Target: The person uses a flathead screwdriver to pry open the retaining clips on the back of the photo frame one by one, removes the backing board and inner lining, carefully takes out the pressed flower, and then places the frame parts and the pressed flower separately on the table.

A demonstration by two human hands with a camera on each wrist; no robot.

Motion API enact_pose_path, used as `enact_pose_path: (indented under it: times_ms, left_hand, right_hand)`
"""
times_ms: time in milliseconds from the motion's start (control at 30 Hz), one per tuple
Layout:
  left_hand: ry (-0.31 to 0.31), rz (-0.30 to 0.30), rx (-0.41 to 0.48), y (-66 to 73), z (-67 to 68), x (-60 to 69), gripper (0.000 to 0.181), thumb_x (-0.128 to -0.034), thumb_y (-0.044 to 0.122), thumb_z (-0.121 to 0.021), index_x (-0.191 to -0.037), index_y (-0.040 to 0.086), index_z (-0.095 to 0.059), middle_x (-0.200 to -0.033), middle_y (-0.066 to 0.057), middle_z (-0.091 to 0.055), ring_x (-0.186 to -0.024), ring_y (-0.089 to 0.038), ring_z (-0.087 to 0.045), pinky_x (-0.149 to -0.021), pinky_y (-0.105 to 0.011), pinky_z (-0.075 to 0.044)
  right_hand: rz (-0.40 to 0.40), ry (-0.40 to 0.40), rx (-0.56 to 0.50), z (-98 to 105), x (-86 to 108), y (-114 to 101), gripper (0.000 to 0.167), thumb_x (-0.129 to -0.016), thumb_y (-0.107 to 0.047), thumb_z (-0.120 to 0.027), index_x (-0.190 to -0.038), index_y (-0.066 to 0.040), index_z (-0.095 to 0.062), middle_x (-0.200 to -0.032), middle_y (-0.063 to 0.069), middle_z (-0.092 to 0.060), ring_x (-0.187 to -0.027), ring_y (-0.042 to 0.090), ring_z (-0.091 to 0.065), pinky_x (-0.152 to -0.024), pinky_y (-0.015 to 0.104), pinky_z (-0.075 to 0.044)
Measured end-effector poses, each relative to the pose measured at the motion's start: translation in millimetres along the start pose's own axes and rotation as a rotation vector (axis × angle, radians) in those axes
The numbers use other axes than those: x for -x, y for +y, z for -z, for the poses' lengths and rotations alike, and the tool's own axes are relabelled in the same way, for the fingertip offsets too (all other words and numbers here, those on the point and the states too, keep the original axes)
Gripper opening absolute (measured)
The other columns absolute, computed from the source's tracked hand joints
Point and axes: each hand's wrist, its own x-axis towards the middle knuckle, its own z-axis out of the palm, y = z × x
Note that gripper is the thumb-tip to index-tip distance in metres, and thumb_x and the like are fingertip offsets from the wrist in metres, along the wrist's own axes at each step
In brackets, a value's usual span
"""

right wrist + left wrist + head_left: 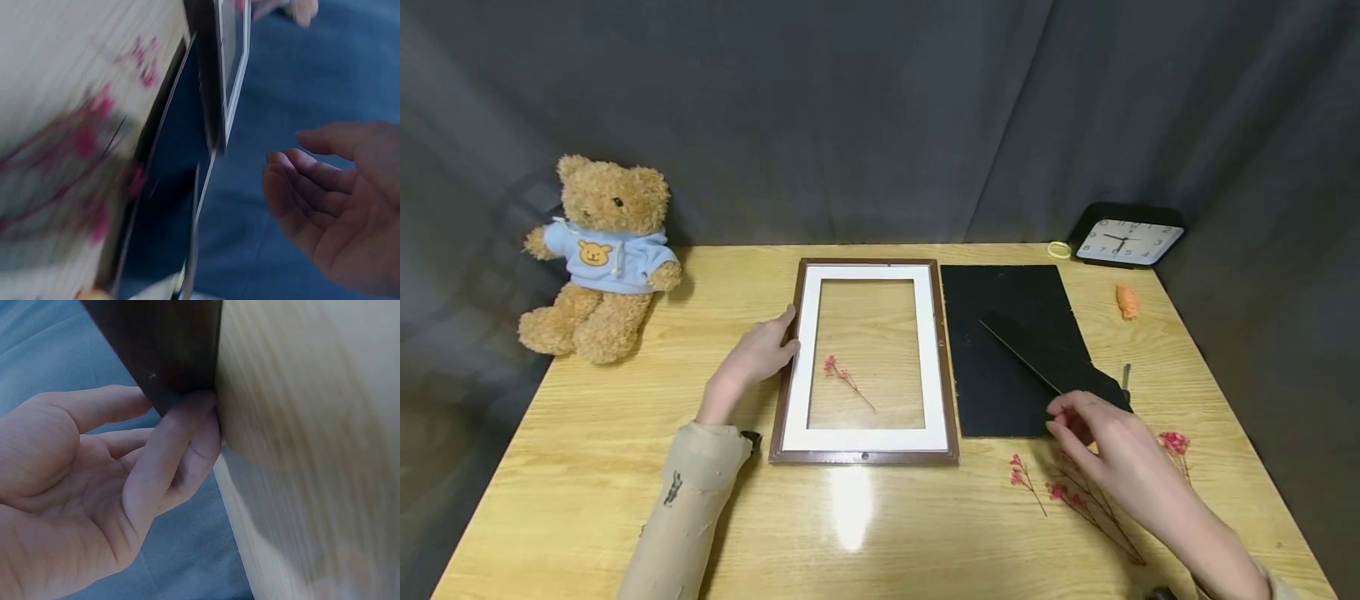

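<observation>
A brown picture frame [950,400] with a white mat [797,375] lies on the table, and a pink dried flower sprig [848,382] shows inside its opening. My left hand [754,354] grips the frame's left side; the left wrist view has the fingers [169,447] bent against its dark edge. Right of the frame lies a black backing board [1000,383], its stand leg [1048,358] tilted up. Over the board's lower right corner hovers my right hand [1112,446], fingers loosely curled. In the right wrist view that hand [344,206] is apart from the board and holds nothing.
More pink sprigs [1063,493] lie below the board and by the right forearm. A clock [1131,242], a yellow ring [1059,249], an orange item [1126,302] and a small metal tool [1125,379] are at right. A teddy bear [610,258] sits back left.
</observation>
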Motion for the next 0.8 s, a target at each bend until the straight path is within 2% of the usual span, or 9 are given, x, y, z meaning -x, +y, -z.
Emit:
enact_pose_path:
  times_ms: [33, 133, 200, 233, 367, 400, 467, 633, 800]
  left_hand:
    - [-0.006, 0.023, -0.011, 10.3, 3.9, 3.9, 0.068, -0.1102, 0.012, -0.050, -0.165, -0.012, -0.018, -0.125, -0.039, -0.061, -0.049, -0.009, -0.026, -0.059, -0.035, -0.041]
    - [-0.009, 0.028, -0.011, 11.5, 4.7, 2.4, 0.068, -0.1104, 0.012, -0.050, -0.165, -0.011, -0.017, -0.106, -0.034, -0.062, -0.048, -0.009, -0.028, -0.054, -0.033, -0.040]
    - [-0.009, 0.026, -0.013, 11.6, 5.0, 1.8, 0.068, -0.1104, 0.012, -0.050, -0.165, -0.011, -0.017, -0.114, -0.035, -0.064, -0.047, -0.009, -0.028, -0.053, -0.032, -0.040]
    - [-0.005, 0.002, -0.003, 0.1, 1.3, -4.4, 0.069, -0.1113, 0.016, -0.050, -0.166, -0.009, -0.017, -0.124, -0.035, -0.064, -0.047, -0.008, -0.027, -0.054, -0.032, -0.039]
    - [-0.006, 0.005, -0.010, 1.2, 2.0, -5.4, 0.069, -0.1110, 0.016, -0.050, -0.166, -0.010, -0.018, -0.158, -0.035, -0.043, -0.048, -0.010, -0.027, -0.059, -0.037, -0.042]
    - [0.000, 0.003, -0.010, -7.6, -1.8, -10.6, 0.070, -0.1109, 0.018, -0.051, -0.167, -0.008, -0.018, -0.157, -0.033, -0.045, -0.048, -0.009, -0.027, -0.057, -0.036, -0.042]
    - [-0.005, 0.031, -0.027, 5.2, 2.1, -4.3, 0.069, -0.1100, 0.014, -0.051, -0.166, -0.010, -0.017, -0.155, -0.036, -0.046, -0.048, -0.010, -0.028, -0.058, -0.036, -0.042]
    - [0.004, 0.029, -0.030, 3.7, 1.5, -3.6, 0.069, -0.1086, 0.013, -0.052, -0.164, -0.012, -0.020, -0.145, -0.036, -0.055, -0.048, -0.010, -0.029, -0.057, -0.036, -0.042]
    - [0.009, 0.020, -0.031, -19.6, -9.1, -15.4, 0.071, -0.1082, 0.016, -0.054, -0.166, -0.009, -0.021, -0.152, -0.036, -0.049, -0.048, -0.011, -0.031, -0.057, -0.039, -0.042]
  right_hand:
    - [0.034, -0.006, -0.009, -3.9, -5.4, -4.6, 0.022, -0.087, 0.003, -0.085, -0.100, -0.009, -0.072, -0.086, -0.013, -0.065, -0.068, -0.002, -0.056, -0.054, 0.024, -0.050]
    - [0.130, -0.032, -0.017, -17.2, -20.8, -16.9, 0.021, -0.086, 0.002, -0.086, -0.099, -0.009, -0.073, -0.089, -0.010, -0.067, -0.070, 0.000, -0.055, -0.056, 0.025, -0.051]
    - [0.162, -0.074, -0.034, -25.6, -29.0, -25.4, 0.019, -0.088, 0.002, -0.085, -0.098, -0.008, -0.073, -0.091, -0.007, -0.069, -0.071, 0.001, -0.056, -0.057, 0.024, -0.051]
    - [0.171, -0.098, -0.042, -29.7, -32.4, -29.7, 0.017, -0.089, 0.002, -0.084, -0.098, -0.008, -0.073, -0.091, -0.006, -0.069, -0.071, 0.001, -0.055, -0.058, 0.024, -0.051]
    - [0.194, -0.179, -0.084, -44.7, -47.1, -45.6, 0.014, -0.092, 0.003, -0.080, -0.099, -0.006, -0.072, -0.090, -0.004, -0.066, -0.074, 0.004, -0.056, -0.060, 0.023, -0.051]
    - [0.199, -0.193, -0.095, -48.1, -51.2, -49.3, 0.013, -0.092, 0.002, -0.080, -0.099, -0.006, -0.072, -0.089, -0.005, -0.065, -0.074, 0.005, -0.056, -0.060, 0.022, -0.050]
    - [0.211, -0.221, -0.118, -55.1, -60.2, -56.3, 0.013, -0.093, 0.002, -0.080, -0.098, -0.006, -0.071, -0.088, -0.005, -0.063, -0.074, 0.005, -0.055, -0.060, 0.022, -0.050]
    - [0.253, -0.279, -0.156, -75.0, -84.7, -71.6, 0.008, -0.094, 0.003, -0.076, -0.096, -0.004, -0.071, -0.086, -0.002, -0.064, -0.073, 0.006, -0.057, -0.061, 0.020, -0.051]
    - [0.287, -0.296, -0.150, -91.8, -111.3, -86.7, 0.007, -0.095, 0.004, -0.071, -0.094, -0.002, -0.070, -0.084, 0.000, -0.064, -0.072, 0.008, -0.056, -0.062, 0.020, -0.050]
